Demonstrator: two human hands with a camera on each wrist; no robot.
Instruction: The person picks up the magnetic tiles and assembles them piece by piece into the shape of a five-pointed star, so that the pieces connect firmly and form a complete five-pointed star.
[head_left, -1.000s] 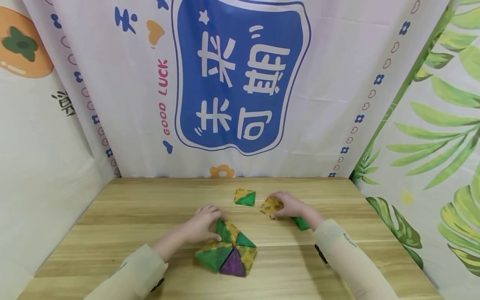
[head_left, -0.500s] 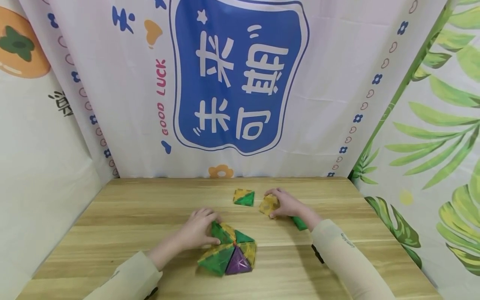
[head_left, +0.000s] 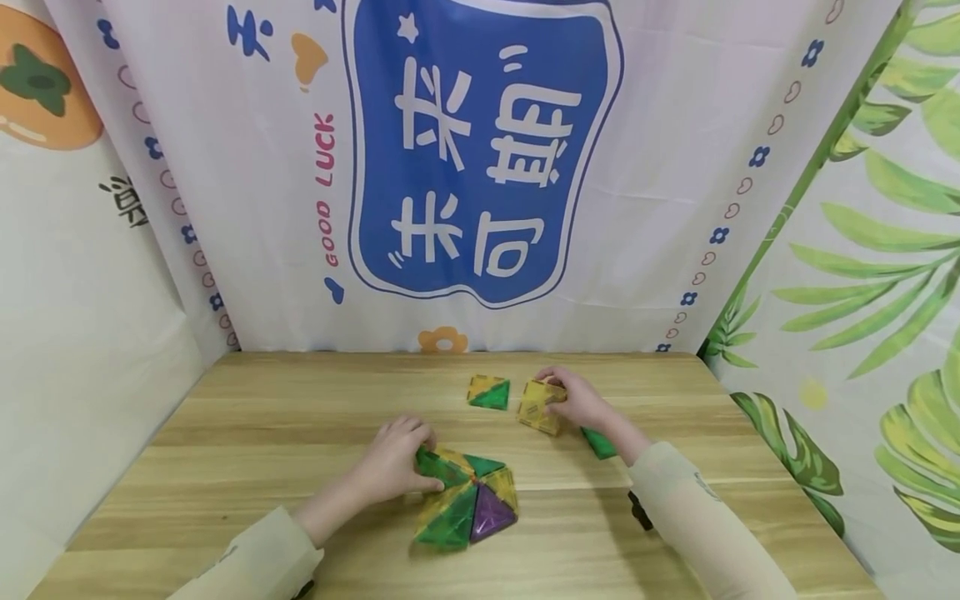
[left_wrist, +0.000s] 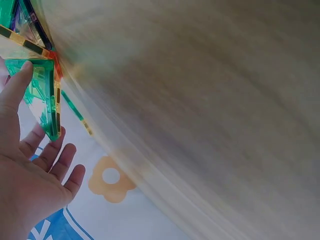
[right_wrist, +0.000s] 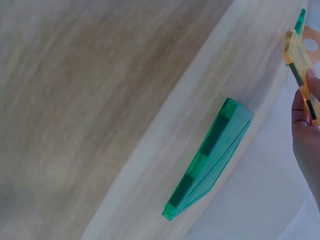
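My left hand (head_left: 393, 462) pinches a green magnetic tile (head_left: 442, 468) at the left edge of a joined wheel of magnetic tiles. That wheel also has a purple triangle (head_left: 492, 512), a yellow tile (head_left: 501, 483) and more green pieces. In the left wrist view, my thumb lies on the green tile (left_wrist: 42, 95) and the other fingers are behind it. My right hand (head_left: 577, 400) grips a yellow tile (head_left: 537, 406) by its right side, and the right wrist view shows this yellow tile (right_wrist: 300, 65) between thumb and fingers. Its far fingers are partly hidden.
A small yellow-and-green square (head_left: 489, 392) of tiles lies left of the right hand. Beneath the right wrist lies a green tile (head_left: 598, 442), partly covered by the arm. Printed curtains (head_left: 645, 208) hang behind the wooden table (head_left: 285, 417).
The tile wheel has turned counter-clockwise with my left hand, so its purple triangle sits farther right. My right hand has shifted slightly and more of the yellow tile shows.
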